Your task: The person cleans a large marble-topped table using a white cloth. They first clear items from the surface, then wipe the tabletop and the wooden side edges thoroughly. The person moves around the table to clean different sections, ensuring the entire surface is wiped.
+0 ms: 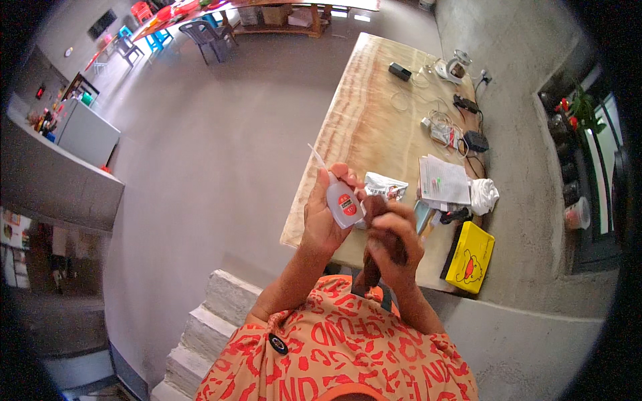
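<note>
1. Your left hand (321, 217) holds a small glue bottle (342, 200), clear plastic with a red label and a long thin nozzle (315, 158) pointing up and to the left. It sits above the near edge of the table (361, 127), just in front of your chest.

2. Your left fingers are closed around the bottle's body, thumb across the front. Judged by its look, it is very light and its walls are soft, so a firm squeeze would likely push glue out. Grip the body low and gently; keep off the nozzle, which looks thin and bendable.

3. Your right hand (394, 240) is curled tight around a dark brown piece (378, 234), touching the bottle's lower side. I cannot tell what the piece is or what it is made of; it looks stiff and narrow, and runs down toward your shirt (334, 347).

4. Both hands meet at the bottle's base, so bottle and piece are touching or nearly so.

5. Just beyond your hands on the table lies a crumpled silver wrapper (386, 185). To its right are a stack of papers (445, 180) and a white cloth (484, 195).

6. A yellow box (471, 257) with a duck picture sits at the table's near right corner.

7. Further up the table are cables (438, 120), a black adapter (476, 141) and a small white appliance (452, 68).
</note>
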The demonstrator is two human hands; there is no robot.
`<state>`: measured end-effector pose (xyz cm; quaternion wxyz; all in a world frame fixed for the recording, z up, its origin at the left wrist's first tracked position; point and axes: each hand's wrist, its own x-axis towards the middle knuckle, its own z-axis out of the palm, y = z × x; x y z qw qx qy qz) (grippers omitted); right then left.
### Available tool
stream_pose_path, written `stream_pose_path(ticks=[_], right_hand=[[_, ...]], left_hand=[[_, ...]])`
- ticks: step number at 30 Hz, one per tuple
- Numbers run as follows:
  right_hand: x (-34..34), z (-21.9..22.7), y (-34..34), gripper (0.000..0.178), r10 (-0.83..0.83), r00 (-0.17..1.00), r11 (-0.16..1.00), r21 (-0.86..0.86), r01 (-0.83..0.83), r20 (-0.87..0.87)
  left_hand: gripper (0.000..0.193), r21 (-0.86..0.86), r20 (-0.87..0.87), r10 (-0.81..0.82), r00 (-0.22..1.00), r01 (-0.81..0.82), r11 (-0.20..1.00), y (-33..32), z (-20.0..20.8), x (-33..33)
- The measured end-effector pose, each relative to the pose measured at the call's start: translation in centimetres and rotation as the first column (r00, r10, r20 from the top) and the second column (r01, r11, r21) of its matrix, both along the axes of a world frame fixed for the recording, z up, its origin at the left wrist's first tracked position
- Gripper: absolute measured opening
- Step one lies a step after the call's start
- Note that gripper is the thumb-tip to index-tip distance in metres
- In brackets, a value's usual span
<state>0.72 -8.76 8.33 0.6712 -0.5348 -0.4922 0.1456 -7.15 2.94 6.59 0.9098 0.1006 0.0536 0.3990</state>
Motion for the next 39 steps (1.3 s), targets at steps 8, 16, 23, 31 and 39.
stream_pose_path(ticks=[8, 16, 23, 31, 39], right_hand=[[-1.3, -1.2, 2.0, 0.030, 0.069, 0.894, 0.981, -0.134, -0.142, -0.442], [-0.2, -2.1, 3.0, 0.025, -0.087, 0.872, 0.996, -0.027, 0.084, -0.482], [-2.2, -2.5, 2.4, 0.043, 0.043, 0.597, 0.999, 0.016, -0.051, -0.801], [-1.3, -5.9, -0.6, 0.051, -0.098, 0.844, 0.982, -0.187, -0.003, -0.528], [3.9, -1.4, -6.2, 0.058, -0.454, 0.846, 0.843, -0.173, 0.509, 0.280]], left_hand=[[0.041, 0.448, -0.305, 0.245, 0.920, -0.089, 0.890, -1.1, 0.2, 0.5], [0.019, 0.757, -0.529, 0.572, 0.627, 0.044, 0.652, -2.0, -0.3, 0.1], [0.019, 0.756, -0.483, 0.710, 0.513, -0.164, 0.633, -2.4, -2.1, 1.1], [0.021, 0.812, -0.500, 0.753, 0.428, -0.069, 0.579, -3.7, -2.9, 3.2], [0.032, 0.627, -0.668, 0.402, 0.626, 0.183, 0.758, -6.0, -2.6, 6.2]])
